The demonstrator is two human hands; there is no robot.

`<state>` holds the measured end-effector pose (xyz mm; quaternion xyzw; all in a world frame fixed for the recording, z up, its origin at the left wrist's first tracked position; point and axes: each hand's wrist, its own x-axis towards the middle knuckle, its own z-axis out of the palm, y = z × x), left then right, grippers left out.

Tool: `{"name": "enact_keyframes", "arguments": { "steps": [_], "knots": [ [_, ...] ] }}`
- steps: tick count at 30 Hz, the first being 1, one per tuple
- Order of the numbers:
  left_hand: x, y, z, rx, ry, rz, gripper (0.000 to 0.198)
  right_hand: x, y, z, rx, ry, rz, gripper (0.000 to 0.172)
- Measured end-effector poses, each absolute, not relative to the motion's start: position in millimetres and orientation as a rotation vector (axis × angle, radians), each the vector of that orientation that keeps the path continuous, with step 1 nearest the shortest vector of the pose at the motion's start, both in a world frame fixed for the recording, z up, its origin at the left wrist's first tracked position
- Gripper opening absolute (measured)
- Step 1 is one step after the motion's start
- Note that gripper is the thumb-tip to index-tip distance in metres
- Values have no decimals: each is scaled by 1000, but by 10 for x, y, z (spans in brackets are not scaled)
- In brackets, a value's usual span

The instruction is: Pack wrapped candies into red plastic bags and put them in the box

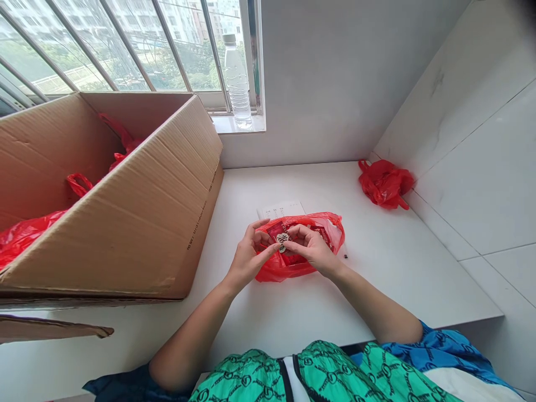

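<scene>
An opened red plastic bag (288, 272) lies on the white table, with dark red printed packets (293, 258) inside it. My left hand (250, 252) is at the bag's left side, thumb stretched toward the packets and fingers curled near the rim. From the right, my right hand (312, 248) reaches over the packets, its thumb and forefinger curved toward each other. Between the two thumbs shows a pale round print with dark characters. Whether either hand pinches a packet or the bag's edge is too small to tell.
A large open cardboard box (167, 195) with red bags inside stands at the left. A printed white paper (281, 209) lies behind the bag. Another red bag (386, 184) rests against the right wall. A water bottle (237, 84) stands on the windowsill.
</scene>
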<state>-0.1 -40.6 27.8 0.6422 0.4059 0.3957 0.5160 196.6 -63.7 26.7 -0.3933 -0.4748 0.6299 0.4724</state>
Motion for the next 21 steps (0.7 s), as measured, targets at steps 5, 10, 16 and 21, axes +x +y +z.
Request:
{"name": "enact_keyframes", "arguments": {
  "steps": [5, 10, 16, 21],
  "knots": [
    [-7, -399, 273, 1456, 922, 916, 62, 1981, -628, 259, -981, -1179, 1552, 25],
    [2, -404, 269, 1417, 887, 916, 63, 1989, -625, 276, -1009, -1168, 1565, 28],
    [15, -411, 275, 1419, 858, 925, 60, 1993, -617, 279, -1036, -1182, 1562, 29],
    [3, -421, 271, 1446, 851, 899, 57, 2011, -621, 305, -1022, -1249, 1490, 28]
  ]
}}
